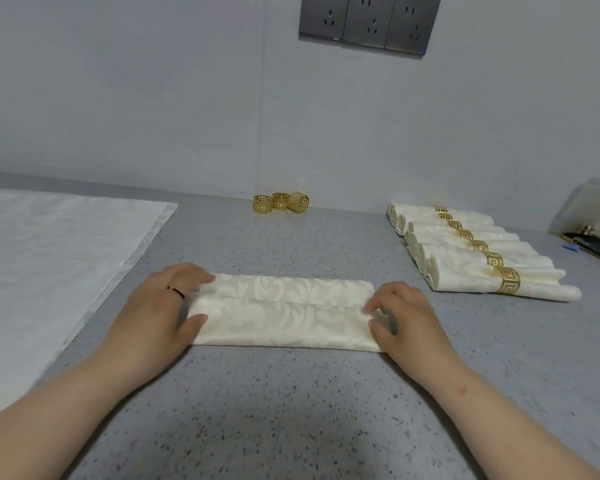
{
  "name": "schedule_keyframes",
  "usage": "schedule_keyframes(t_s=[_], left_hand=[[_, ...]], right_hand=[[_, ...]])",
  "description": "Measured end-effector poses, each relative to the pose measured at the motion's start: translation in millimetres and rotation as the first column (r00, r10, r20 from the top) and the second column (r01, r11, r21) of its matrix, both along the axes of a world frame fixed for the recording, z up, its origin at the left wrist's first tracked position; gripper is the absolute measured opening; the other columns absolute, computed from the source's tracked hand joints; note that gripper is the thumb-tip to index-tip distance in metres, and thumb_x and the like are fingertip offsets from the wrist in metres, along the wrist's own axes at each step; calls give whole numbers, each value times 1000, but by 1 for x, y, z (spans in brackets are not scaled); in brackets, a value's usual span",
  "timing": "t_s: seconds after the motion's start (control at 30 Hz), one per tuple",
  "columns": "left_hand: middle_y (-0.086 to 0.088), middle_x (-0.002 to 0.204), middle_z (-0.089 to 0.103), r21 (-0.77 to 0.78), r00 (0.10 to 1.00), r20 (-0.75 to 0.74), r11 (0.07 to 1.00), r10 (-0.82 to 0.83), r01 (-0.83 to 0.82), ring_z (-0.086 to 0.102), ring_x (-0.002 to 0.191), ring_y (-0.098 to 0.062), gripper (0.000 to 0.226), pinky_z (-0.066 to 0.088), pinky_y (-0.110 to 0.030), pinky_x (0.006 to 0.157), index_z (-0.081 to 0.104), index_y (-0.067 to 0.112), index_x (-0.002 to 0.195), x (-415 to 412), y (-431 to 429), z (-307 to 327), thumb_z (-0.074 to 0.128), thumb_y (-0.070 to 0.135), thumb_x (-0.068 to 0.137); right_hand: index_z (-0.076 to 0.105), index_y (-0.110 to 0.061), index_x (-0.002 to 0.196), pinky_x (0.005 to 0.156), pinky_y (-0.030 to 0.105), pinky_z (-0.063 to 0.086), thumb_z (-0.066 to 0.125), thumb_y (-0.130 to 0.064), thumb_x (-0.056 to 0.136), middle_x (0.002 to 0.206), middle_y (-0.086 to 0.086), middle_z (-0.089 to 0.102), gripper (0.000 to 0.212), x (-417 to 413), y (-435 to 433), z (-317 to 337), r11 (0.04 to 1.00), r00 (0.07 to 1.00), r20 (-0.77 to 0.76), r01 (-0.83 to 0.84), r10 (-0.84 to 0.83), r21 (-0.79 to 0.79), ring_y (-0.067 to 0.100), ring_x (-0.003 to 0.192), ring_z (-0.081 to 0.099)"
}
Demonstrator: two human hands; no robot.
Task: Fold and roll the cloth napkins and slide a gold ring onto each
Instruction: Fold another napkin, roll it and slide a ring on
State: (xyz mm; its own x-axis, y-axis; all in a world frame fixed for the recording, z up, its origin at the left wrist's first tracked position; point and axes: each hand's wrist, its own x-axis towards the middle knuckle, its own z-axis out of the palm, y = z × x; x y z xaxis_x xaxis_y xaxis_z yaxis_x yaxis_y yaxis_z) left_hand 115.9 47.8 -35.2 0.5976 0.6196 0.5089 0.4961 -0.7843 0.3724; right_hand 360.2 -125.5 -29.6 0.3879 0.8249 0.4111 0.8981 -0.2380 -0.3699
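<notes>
A cream damask napkin (284, 311) lies folded into a long flat strip on the grey speckled counter (291, 410). My left hand (160, 313) grips its left end, thumb on top and fingers curled over the far edge. My right hand (400, 317) pinches its right end with curled fingers. Three gold rings (280, 202) stand by the wall behind the napkin. Several rolled napkins with gold rings (475, 251) lie in a row at the right.
A stack of flat white napkins (49, 258) covers the counter's left side. A clear container and a dark tray (593, 233) sit at the far right edge. Wall sockets (369, 24) hang above.
</notes>
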Motion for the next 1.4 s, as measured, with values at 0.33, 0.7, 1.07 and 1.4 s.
schedule_keyframes(t_s=[0.33, 0.7, 1.07, 1.4], left_hand=[[29, 126, 28, -156, 945, -260, 975, -197, 160, 27, 116, 12, 130, 14, -2, 92, 41, 37, 132, -8, 3, 2, 4, 101, 26], [17, 88, 62, -395, 982, 169, 907, -82, 143, 56, 80, 3, 22, 36, 3, 63, 53, 44, 84, -17, -11, 14, 70, 33, 77], [11, 85, 55, -362, 956, 133, 911, 260, -197, 52, 74, -14, 26, 35, -22, 59, 50, 24, 113, -1, -13, 14, 55, 28, 88], [6, 108, 69, 421, 923, -357, 857, -145, 297, 46, 103, -5, 67, 30, -26, 94, 68, 24, 105, 15, -29, -4, 9, 52, 95]], right_hand=[[47, -28, 129, 88, 4, 23, 62, -25, 85, 114, -21, 42, 47, -4, -12, 9, 970, 980, -173, -130, 95, -205, -6, 108, 35], [64, -20, 76, 60, 20, 37, 51, -9, 86, 69, -2, 57, 20, -3, -23, 22, 988, 867, -497, -89, 15, -124, 8, 63, 48], [52, -27, 93, 49, 14, 29, 58, -21, 87, 56, -8, 43, 11, -10, -6, 8, 989, 908, -399, 90, -131, -119, 4, 51, 39], [53, -27, 87, 50, 13, 28, 53, -24, 88, 63, -12, 47, 3, -15, -2, 6, 979, 965, -207, 133, -164, -152, 2, 58, 42]])
